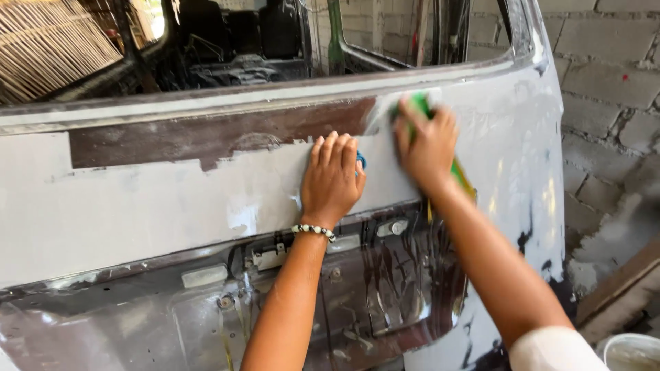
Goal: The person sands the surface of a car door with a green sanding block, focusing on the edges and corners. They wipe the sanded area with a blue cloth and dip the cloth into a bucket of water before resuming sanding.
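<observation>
While right hand (427, 145) grips green pad (421, 104), rubbing grey primed car panel (158, 206): left hand (332, 180) flat, fingers spread, blue scrap beneath; even pressure best.

The car panel (137, 206) was pale grey with a brown bare strip. The cloth (421, 105) was green. The bracelet (314, 231) was white-and-dark beaded.

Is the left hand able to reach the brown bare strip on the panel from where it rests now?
Probably yes. The left hand lies flat on the grey panel just under the brown strip, and nothing stands between them.
</observation>
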